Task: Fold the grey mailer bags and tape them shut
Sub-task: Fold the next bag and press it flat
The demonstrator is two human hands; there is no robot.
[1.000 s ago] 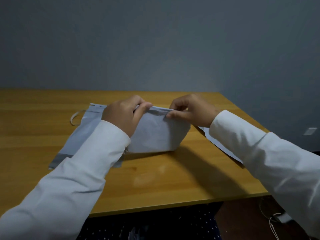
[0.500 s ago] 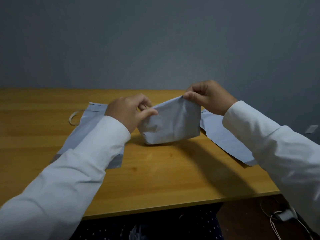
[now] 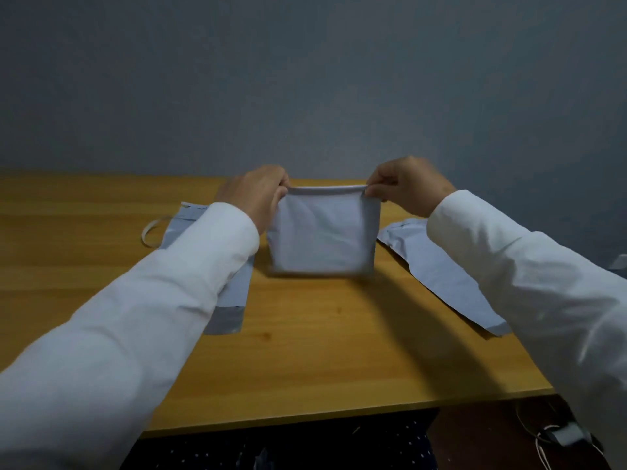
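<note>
A folded grey mailer bag [image 3: 322, 235] hangs upright just above the wooden table [image 3: 322, 351], stretched between both hands. My left hand [image 3: 258, 195] pinches its top left corner and my right hand [image 3: 407, 188] pinches its top right corner. A second grey mailer bag [image 3: 230, 300] lies flat on the left, mostly under my left sleeve, its darker strip end toward me. A third grey mailer bag [image 3: 441, 273] lies flat on the right, partly hidden by my right sleeve.
A curled strip of peeled liner [image 3: 151, 232] lies on the table left of the flat bag. The table's front edge [image 3: 339, 412] is near me and its right edge runs under my right arm. Cables [image 3: 549, 439] lie on the floor at lower right. A grey wall stands behind.
The folded bag has been lifted and turned level, its top edge pulled taut. My left hand has risen to the height of my right hand, and the two have spread apart.
</note>
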